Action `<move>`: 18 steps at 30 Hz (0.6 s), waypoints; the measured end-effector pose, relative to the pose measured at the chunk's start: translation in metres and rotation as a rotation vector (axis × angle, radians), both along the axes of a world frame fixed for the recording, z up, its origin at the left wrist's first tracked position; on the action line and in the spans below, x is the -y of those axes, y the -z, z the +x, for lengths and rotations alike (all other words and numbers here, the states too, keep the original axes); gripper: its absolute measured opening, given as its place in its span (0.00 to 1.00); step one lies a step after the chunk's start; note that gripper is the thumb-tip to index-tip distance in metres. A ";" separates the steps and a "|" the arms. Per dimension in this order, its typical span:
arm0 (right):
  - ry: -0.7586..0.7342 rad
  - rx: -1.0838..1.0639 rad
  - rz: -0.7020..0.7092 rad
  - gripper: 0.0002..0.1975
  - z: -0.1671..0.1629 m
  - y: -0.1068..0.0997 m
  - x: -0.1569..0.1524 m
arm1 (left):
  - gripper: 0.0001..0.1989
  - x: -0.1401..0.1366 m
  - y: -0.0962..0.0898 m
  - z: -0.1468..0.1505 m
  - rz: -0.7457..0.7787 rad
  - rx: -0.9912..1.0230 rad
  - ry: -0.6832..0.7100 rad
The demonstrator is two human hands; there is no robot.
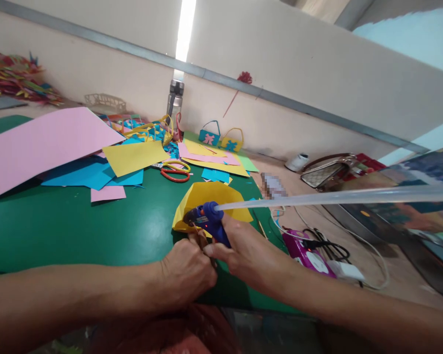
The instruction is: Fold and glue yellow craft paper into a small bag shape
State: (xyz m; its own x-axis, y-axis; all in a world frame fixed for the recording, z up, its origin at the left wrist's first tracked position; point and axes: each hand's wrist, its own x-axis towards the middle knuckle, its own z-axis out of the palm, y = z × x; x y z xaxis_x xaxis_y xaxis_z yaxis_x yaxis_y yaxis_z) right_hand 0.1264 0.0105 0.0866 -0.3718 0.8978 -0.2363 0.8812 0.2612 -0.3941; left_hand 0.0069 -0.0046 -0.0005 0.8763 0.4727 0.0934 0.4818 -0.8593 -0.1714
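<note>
A blue hot glue gun [206,218] is in my right hand [245,241], fingers wrapped round its handle. A long translucent glue stick [317,197] sticks out from its back toward the right. The gun's nozzle points left and down over a folded yellow paper piece [231,196] on the green table mat [133,231]. My left hand [192,260] is closed in a pinch at the near edge of the yellow paper, just under the nozzle. Its fingertips are partly hidden by the gun and my right hand.
Pink card [55,142], yellow and blue sheets lie left. Scissors [175,171] lie beyond the yellow piece. Small paper bags [209,136], paper scraps [147,130] and a bottle [175,98] stand at the back. A purple power strip [306,250] with cables lies right.
</note>
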 end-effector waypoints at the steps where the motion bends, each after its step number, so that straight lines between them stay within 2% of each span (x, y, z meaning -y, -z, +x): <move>1: 0.005 0.017 -0.016 0.08 -0.001 -0.001 -0.001 | 0.04 0.000 0.000 0.000 -0.017 -0.006 -0.017; 5: -0.015 0.029 -0.038 0.09 -0.004 -0.001 -0.005 | 0.05 0.000 -0.002 0.001 -0.066 -0.030 -0.071; 12: -0.033 0.070 0.003 0.12 -0.005 0.000 -0.012 | 0.08 0.002 -0.007 0.003 0.015 -0.070 -0.103; 16: -0.106 0.034 -0.013 0.11 -0.005 -0.002 -0.011 | 0.06 0.002 -0.009 0.002 -0.106 -0.074 -0.057; 18: -0.108 0.053 -0.004 0.10 -0.006 -0.004 -0.011 | 0.06 0.001 -0.008 0.002 -0.116 -0.081 -0.054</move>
State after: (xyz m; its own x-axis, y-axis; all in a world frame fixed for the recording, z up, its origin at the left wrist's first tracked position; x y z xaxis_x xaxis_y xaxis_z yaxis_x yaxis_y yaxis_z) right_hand 0.1208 0.0214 0.0901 -0.4534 0.8520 -0.2619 0.8675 0.3543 -0.3491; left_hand 0.0091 -0.0059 0.0079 0.8516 0.5230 -0.0349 0.5166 -0.8488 -0.1127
